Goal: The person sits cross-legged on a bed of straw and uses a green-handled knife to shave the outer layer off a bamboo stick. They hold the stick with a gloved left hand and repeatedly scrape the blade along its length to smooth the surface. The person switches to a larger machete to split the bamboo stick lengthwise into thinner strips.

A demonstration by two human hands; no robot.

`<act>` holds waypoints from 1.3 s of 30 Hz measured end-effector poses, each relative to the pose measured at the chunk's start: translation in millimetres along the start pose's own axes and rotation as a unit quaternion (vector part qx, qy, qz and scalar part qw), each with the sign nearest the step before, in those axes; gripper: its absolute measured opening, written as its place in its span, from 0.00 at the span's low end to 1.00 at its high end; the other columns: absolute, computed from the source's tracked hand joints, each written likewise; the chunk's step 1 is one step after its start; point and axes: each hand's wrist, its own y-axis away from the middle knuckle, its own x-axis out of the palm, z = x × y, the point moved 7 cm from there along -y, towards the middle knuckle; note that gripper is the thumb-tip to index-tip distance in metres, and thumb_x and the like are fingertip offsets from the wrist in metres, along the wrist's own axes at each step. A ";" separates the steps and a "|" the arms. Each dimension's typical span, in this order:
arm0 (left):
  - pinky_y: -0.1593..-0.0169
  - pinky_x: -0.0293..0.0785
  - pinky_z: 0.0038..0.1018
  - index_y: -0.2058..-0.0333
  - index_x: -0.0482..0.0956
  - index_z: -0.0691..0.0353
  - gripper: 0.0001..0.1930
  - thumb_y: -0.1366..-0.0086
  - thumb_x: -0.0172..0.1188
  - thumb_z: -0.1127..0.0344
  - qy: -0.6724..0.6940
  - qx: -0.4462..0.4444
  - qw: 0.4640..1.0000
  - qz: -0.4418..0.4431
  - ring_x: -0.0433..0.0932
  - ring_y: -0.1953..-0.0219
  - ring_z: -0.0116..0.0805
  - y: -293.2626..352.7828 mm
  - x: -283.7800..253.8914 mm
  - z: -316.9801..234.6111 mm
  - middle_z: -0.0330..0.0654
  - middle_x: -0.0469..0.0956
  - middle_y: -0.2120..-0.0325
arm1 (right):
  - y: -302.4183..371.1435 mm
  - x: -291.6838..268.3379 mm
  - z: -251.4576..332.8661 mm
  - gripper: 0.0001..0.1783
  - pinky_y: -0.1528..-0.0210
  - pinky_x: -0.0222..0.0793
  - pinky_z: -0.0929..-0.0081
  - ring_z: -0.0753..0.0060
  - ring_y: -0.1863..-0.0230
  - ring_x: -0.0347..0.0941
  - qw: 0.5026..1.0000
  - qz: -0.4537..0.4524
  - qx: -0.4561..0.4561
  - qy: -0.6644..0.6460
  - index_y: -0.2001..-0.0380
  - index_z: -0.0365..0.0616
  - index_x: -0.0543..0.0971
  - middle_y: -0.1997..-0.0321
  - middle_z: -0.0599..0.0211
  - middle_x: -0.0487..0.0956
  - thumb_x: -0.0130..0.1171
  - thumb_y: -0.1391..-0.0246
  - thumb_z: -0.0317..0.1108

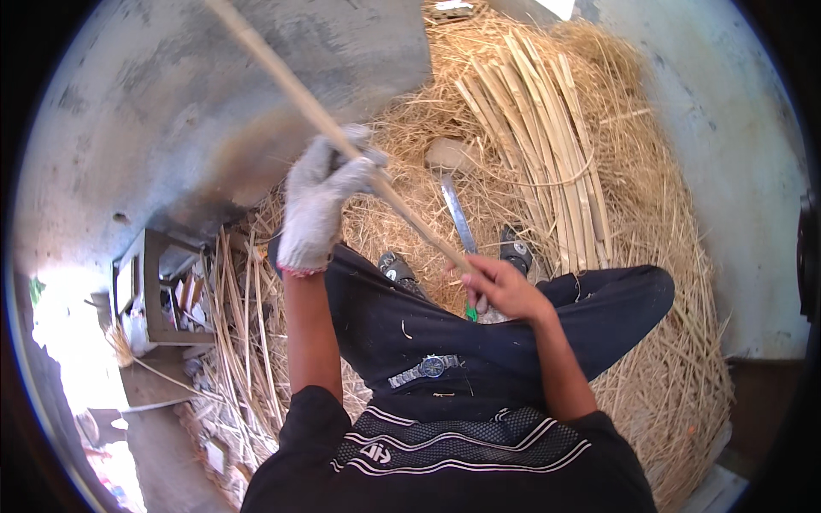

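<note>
My left hand point(310, 209), in a whitish knit glove with a red cuff edge, is closed around a long pale bamboo strip point(278, 73). The strip slants from the upper left down to my lap. Near its lower end my bare right hand point(509, 291) grips it, thumb and fingers pinched together. Just beyond that hand is a long metal knife blade point(457, 214), pointing away from me between my feet. A bit of green shows below the right fingers, perhaps part of the knife's handle; how the knife is held in place is hidden.
A bundle of split bamboo strips point(547, 145), bound with a thin band, lies on straw-like shavings point(658, 214) at the far right. A wristwatch point(430, 368) rests on my lap. Loose strips point(248, 316) and a wooden cabinet point(152, 282) are on the left. Walls stand on both sides.
</note>
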 end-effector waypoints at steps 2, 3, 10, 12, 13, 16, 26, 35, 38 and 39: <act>0.56 0.84 0.33 0.43 0.68 0.69 0.23 0.36 0.58 0.71 0.003 0.045 0.998 -0.042 0.83 0.63 0.39 1.2 -7.6 -24.7 0.48 0.80 0.64 | -18.0 -29.7 -19.6 0.20 0.66 0.70 0.75 0.79 0.73 0.73 0.994 -0.081 -0.004 0.067 0.46 0.46 0.77 0.75 0.72 0.73 0.55 0.37 0.44; 0.56 0.84 0.32 0.42 0.68 0.68 0.22 0.34 0.57 0.70 -0.004 0.070 0.996 -0.053 0.83 0.63 0.38 0.5 -12.1 -33.0 0.48 0.80 0.64 | -29.1 -44.1 -26.3 0.25 0.65 0.71 0.73 0.76 0.72 0.74 0.987 -0.116 -0.045 0.104 0.46 0.46 0.77 0.74 0.69 0.76 0.58 0.39 0.49; 0.63 0.86 0.28 0.40 0.68 0.63 0.24 0.29 0.55 0.58 -0.060 0.118 0.976 -0.171 0.84 0.63 0.37 10.1 -101.1 -69.9 0.52 0.80 0.59 | -84.2 -109.0 -20.7 0.28 0.54 0.72 0.65 0.63 0.57 0.77 0.959 -0.215 0.009 0.184 0.57 0.43 0.82 0.61 0.61 0.80 0.65 0.49 0.57; 0.63 0.85 0.25 0.37 0.66 0.64 0.27 0.28 0.52 0.53 -0.115 0.100 0.975 -0.165 0.82 0.63 0.36 12.9 -124.2 -70.9 0.54 0.78 0.56 | -97.7 -123.8 -29.4 0.27 0.52 0.71 0.64 0.62 0.54 0.76 0.942 -0.285 -0.057 0.167 0.61 0.43 0.82 0.59 0.60 0.79 0.69 0.53 0.56; 0.64 0.84 0.24 0.37 0.65 0.64 0.28 0.28 0.51 0.51 -0.122 0.088 0.975 -0.162 0.81 0.63 0.35 15.9 -129.9 -72.0 0.54 0.77 0.55 | -102.3 -131.8 -34.3 0.27 0.52 0.71 0.64 0.62 0.54 0.76 0.937 -0.305 -0.066 0.159 0.62 0.43 0.82 0.59 0.60 0.79 0.70 0.54 0.56; 0.64 0.81 0.24 0.37 0.66 0.63 0.29 0.28 0.51 0.49 -0.090 0.096 0.961 -0.242 0.81 0.61 0.35 26.9 -146.4 -83.4 0.55 0.75 0.53 | -106.6 -154.0 -40.7 0.24 0.52 0.70 0.65 0.64 0.56 0.76 0.924 -0.355 -0.064 0.123 0.68 0.42 0.81 0.62 0.61 0.78 0.74 0.58 0.52; 0.51 0.81 0.37 0.32 0.49 0.65 0.38 0.32 0.59 0.58 -0.102 0.189 0.911 -0.352 0.79 0.51 0.44 23.7 -157.8 -68.5 0.56 0.74 0.48 | -84.9 -193.4 -18.1 0.18 0.72 0.62 0.70 0.73 0.75 0.67 0.937 -0.298 -0.073 0.168 0.74 0.47 0.82 0.77 0.70 0.74 0.72 0.59 0.50; 0.82 0.74 0.31 0.78 0.68 0.54 0.26 0.35 0.56 0.38 0.200 0.281 0.936 0.071 0.68 0.85 0.28 -23.1 -19.4 -80.8 0.33 0.64 0.86 | -137.6 -133.4 -38.8 0.31 0.60 0.71 0.69 0.67 0.66 0.76 0.957 -0.238 -0.077 0.145 0.50 0.49 0.81 0.72 0.69 0.80 0.71 0.55 0.55; 0.91 0.62 0.23 0.82 0.62 0.52 0.29 0.36 0.52 0.33 0.168 0.287 0.940 -0.074 0.60 0.90 0.23 -35.4 -23.6 -96.5 0.30 0.58 0.89 | -145.2 -138.2 -106.6 0.36 0.46 0.72 0.59 0.47 0.52 0.79 0.892 -0.408 0.050 0.189 0.45 0.42 0.74 0.58 0.46 0.81 0.67 0.52 0.53; 0.94 0.54 0.19 0.84 0.61 0.51 0.30 0.35 0.50 0.33 0.176 0.324 0.926 -0.080 0.58 0.90 0.20 -36.4 -16.3 -107.2 0.29 0.57 0.90 | -145.1 -135.7 -160.0 0.33 0.46 0.71 0.56 0.43 0.49 0.77 0.888 -0.385 0.175 0.179 0.47 0.42 0.76 0.54 0.41 0.80 0.66 0.51 0.53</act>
